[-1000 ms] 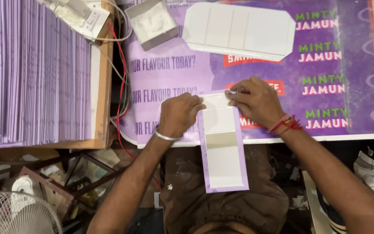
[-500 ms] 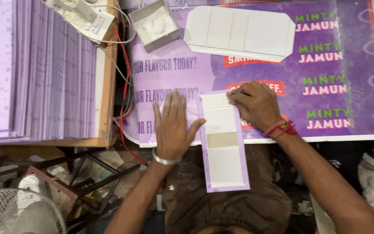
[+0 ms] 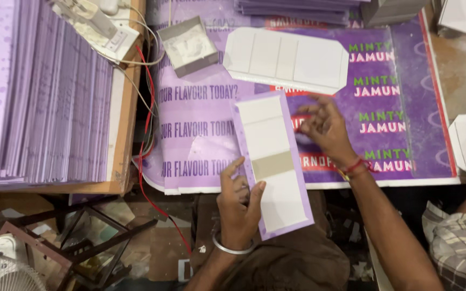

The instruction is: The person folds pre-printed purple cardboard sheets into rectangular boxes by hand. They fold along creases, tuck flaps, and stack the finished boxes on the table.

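A long purple-bordered card panel faced with white and one tan board rectangle (image 3: 272, 161) lies with its long axis running from about 11 o'clock, far from the person, to about 5 o'clock, near them. Its far end rests on the purple printed poster sheet (image 3: 200, 129) that covers the table; its near end hangs past the table edge over the person's lap.

The left hand (image 3: 239, 203) grips the panel's left edge near its lower half, thumb on top of the white face and fingers curled along the purple border. The right hand (image 3: 324, 126) sits just at 3 o'clock of the panel's upper half, fingers loosely bent and spread above the poster; it holds nothing, and I cannot tell whether its fingertips touch the panel.

At 12 o'clock of the panel lies a flat white die-cut board with clipped corners (image 3: 287, 59). At 10 o'clock stands a small open grey cardboard tray (image 3: 187, 45); its inside looks whitish, and what it holds cannot be made out. Far at 9 o'clock a thick stack of purple printed sheets (image 3: 44, 97) rests on a wooden board (image 3: 128, 124), with red and white wires (image 3: 145, 108) trailing beside it.

At 3 o'clock, another person's arm in a checked sleeve (image 3: 459, 242) shows.
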